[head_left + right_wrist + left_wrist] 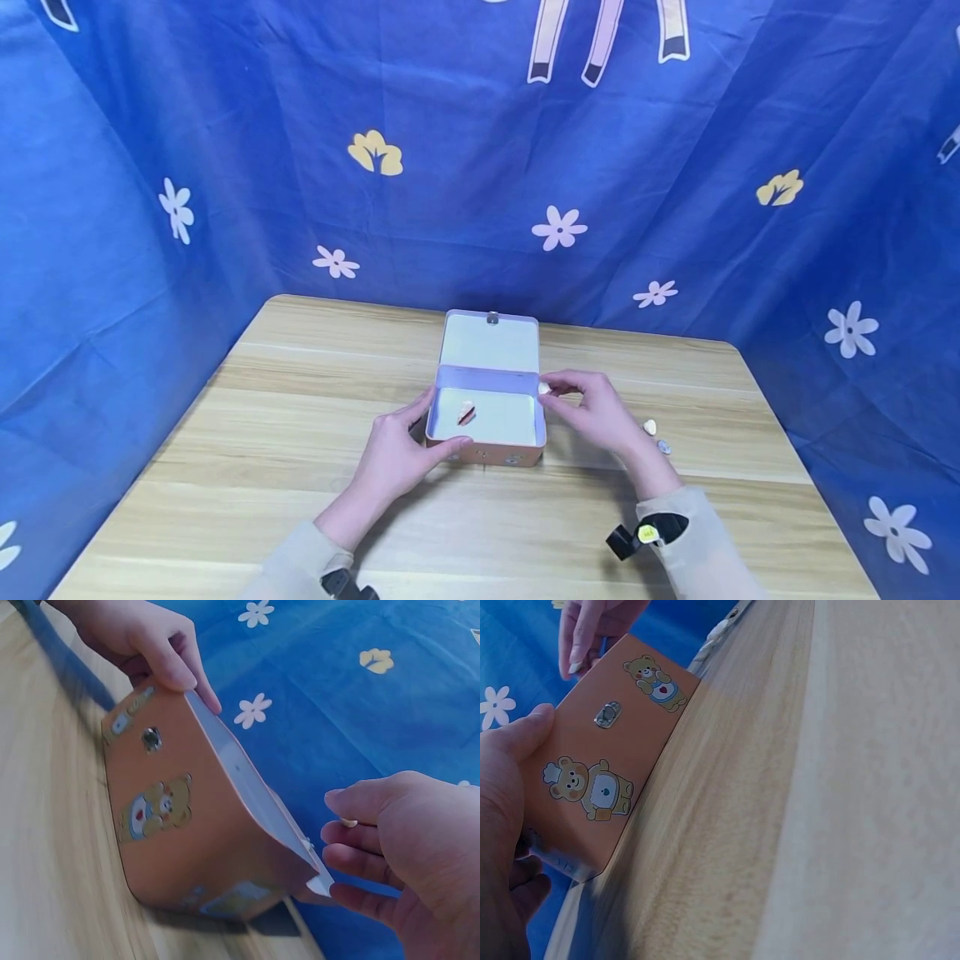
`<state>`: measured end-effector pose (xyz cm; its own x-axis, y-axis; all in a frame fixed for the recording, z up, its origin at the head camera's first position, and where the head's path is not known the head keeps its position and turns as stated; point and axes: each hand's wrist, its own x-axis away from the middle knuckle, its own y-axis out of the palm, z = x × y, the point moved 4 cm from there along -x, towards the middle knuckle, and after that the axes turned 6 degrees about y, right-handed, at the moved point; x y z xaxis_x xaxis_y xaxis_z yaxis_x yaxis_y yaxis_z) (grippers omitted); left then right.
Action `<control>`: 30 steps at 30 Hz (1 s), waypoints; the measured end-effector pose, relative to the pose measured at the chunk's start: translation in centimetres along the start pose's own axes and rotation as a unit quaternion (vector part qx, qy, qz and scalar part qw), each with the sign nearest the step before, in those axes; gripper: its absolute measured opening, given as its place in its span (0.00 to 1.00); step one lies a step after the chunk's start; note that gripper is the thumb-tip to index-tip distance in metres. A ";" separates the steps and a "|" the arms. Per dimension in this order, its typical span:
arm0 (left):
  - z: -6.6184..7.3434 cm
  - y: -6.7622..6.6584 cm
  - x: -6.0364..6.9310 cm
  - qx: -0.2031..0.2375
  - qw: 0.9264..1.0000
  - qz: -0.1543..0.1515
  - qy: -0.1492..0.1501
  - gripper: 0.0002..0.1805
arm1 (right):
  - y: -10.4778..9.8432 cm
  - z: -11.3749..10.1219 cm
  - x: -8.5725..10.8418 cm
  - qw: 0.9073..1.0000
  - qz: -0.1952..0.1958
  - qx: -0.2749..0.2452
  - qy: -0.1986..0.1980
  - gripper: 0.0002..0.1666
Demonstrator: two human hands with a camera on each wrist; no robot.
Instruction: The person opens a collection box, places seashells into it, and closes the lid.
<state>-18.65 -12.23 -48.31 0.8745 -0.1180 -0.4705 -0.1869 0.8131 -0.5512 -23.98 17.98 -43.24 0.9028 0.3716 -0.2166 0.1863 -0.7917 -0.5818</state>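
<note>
"Bench (300, 400), what's on it?"
"Open box (483, 455): left hand (397, 450) grips its left side, right hand (596, 412) is at the right rim. Inside, a shell (467, 412); in the right hand's pinch, a pale piece (544, 387)."
"Risk?"
"A slack pinch could drop it outside."

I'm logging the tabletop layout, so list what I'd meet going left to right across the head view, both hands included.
Left hand → open box → right hand → small pale object → small bluish object.
</note>
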 end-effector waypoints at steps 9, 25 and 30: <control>-0.1 0.0 0.1 0.004 1.000 -0.002 -0.009 0.59 | 1.7 -0.7 -0.7 1.000 -0.015 -0.004 -0.006 0.19; -0.1 0.0 0.1 0.001 1.000 0.003 -0.004 0.59 | 4.7 -1.7 -2.2 0.998 -0.046 -0.006 -0.031 0.19; 0.0 0.0 0.1 0.000 1.000 -0.002 -0.009 0.59 | 5.6 -1.8 -2.6 0.997 -0.059 -0.004 -0.048 0.18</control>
<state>-18.53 -12.22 -48.35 0.8829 -0.1116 -0.4561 -0.1835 0.8121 -0.5539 -24.57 11.78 -44.53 0.8330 0.5073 -0.2209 0.2929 -0.7430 -0.6018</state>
